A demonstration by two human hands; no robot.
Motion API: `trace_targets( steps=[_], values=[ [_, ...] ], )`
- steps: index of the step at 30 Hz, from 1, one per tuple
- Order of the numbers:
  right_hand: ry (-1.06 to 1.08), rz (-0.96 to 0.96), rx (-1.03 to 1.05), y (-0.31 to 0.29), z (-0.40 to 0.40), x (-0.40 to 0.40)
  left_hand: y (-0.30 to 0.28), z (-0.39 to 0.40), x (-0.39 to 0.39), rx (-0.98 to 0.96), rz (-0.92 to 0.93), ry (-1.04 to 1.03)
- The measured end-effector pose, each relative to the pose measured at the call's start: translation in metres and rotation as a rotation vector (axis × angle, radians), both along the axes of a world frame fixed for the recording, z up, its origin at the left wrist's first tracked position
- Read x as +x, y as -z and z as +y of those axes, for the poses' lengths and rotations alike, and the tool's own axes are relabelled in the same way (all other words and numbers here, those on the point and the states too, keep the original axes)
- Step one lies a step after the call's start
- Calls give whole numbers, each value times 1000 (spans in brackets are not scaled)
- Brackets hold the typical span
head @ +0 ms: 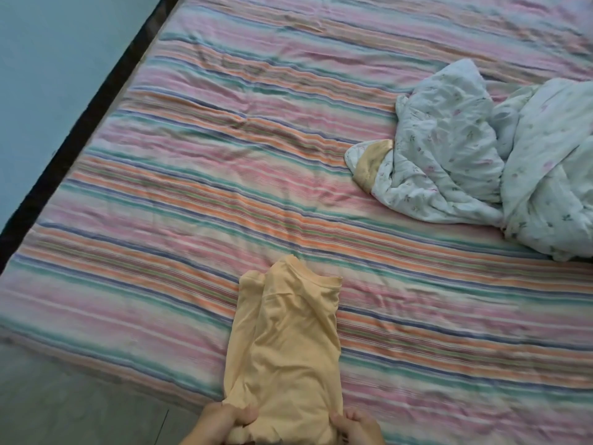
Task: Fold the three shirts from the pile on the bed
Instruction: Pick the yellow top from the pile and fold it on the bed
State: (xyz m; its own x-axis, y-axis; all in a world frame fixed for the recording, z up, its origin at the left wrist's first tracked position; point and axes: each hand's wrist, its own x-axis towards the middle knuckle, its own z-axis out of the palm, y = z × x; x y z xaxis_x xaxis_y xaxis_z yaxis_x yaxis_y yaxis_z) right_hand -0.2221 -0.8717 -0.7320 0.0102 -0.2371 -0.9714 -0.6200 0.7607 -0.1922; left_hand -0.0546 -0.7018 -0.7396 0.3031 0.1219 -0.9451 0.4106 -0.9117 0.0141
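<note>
A pale orange shirt (285, 342) lies lengthwise on the striped bed (199, 175), folded into a narrow strip with its collar pointing away from me. My left hand (221, 422) pinches the shirt's near left corner at the bottom of the view. My right hand (356, 427) grips the near right corner. Both hands are partly cut off by the frame's lower edge. No pile of other shirts shows in view.
A crumpled pale floral quilt (475, 162) with a tan patch lies at the right side of the bed. The bed's dark edge (80, 123) runs diagonally at the left, beside a light blue wall. Grey floor (64, 406) shows at the lower left.
</note>
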Motion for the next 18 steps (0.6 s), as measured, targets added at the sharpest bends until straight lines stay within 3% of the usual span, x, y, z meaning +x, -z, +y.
trace_targets(
  steps=[2, 4, 5, 8, 10, 12, 15, 18],
  values=[
    [4, -8, 19, 1, -3, -2, -7, -10, 6, 47, -60, 123],
    [10, 8, 21, 2, -7, 0, -17, -19, 4, 21, -79, -62],
    [6, 4, 15, 3, -7, -1, -22, -32, 1, 117, -54, -113],
    [22, -3, 73, 4, -5, 1, -12, -5, -8, -90, -16, -57],
    [94, -34, 134, 1, -5, 12, 0, -2, 7, -80, 17, -16],
    [184, -106, 240, -3, -8, 25, 2, 6, 21, -141, 30, -259],
    [184, -165, 296, -9, -12, 38, -21, -12, 31, -149, 227, -450],
    [177, -148, 364, -15, -17, 49, -31, -15, 38, -369, 328, -665]
  ],
)
